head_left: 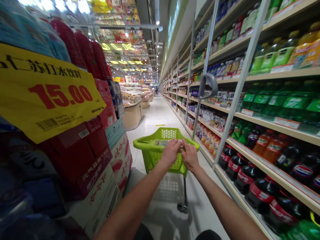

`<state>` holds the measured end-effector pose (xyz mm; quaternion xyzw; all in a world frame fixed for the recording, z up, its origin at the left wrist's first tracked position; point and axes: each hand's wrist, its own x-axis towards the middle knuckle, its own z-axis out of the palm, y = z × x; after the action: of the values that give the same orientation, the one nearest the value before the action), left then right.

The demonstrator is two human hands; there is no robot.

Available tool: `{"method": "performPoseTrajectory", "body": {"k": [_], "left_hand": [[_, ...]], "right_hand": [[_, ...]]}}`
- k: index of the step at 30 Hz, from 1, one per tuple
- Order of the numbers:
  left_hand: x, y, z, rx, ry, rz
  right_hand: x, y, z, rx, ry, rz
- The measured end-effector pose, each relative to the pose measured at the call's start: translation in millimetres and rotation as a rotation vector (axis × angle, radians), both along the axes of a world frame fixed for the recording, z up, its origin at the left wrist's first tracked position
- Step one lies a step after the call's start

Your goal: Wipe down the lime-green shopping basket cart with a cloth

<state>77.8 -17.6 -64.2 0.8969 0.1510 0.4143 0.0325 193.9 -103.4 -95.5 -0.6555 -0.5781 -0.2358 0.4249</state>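
A lime-green plastic shopping cart (150, 156) with a perforated basket stands in front of me. My left hand (172, 152) is closed over its near rim, right of the middle. Close beside it, my right hand (189, 155) has its fingers curled at the same rim. The fingertips of both hands come together, and whether a small item is between them cannot be made out. Inside the basket, partly hidden behind my left hand, lies a clear package (162, 142). A caster wheel (182, 207) shows under the cart's right side.
Stacked drink cartons (85, 156) with a yellow price sign (50, 90) crowd the left side. Along the right run tall shelves (275, 125) of bottled drinks, with a grey loop handle (208, 86) on a metal pole. A white tiled aisle (157, 110) stretches ahead past rounded display counters (132, 115).
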Motion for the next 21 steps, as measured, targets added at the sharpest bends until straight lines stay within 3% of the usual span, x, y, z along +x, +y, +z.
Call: {"method": "performPoseTrajectory", "body": {"k": [3,6,8,10,13,15,18,21], "left_hand": [[-11.3,10.1,0.9,0.014,-0.009,-0.047],[-53.7,41.3,-1.2,-0.063,-0.125,0.107],[-66.5,49.9,-4.1,-0.088,-0.171,0.178],[-55.2,41.2,-6.9,-0.081,-0.171,0.166],[-20.5,15.0,-8.0,-0.008,-0.075,0.008],[-14.9,9.7,-6.0,0.006,-0.026,-0.051],[-43.9,29.6,-2.3,-0.078,-0.085,0.062],[-68.6,47.2,-0.9,-0.129,-0.155,0.191]], "right_hand": [[5.2,-2.4,-0.8,-0.002,-0.022,0.043],[8.3,-2.0,0.4,0.033,-0.004,0.027],[4.6,1.1,1.3,0.035,-0.010,-0.033],[-1.3,4.4,1.6,0.011,-0.034,-0.101],[-3.7,3.8,1.0,-0.034,-0.093,-0.161],[1.8,-1.0,1.0,-0.071,-0.127,-0.155],[12.2,-8.3,3.0,-0.125,-0.116,-0.143],[10.2,-5.9,6.6,-0.164,-0.067,-0.224]]}}
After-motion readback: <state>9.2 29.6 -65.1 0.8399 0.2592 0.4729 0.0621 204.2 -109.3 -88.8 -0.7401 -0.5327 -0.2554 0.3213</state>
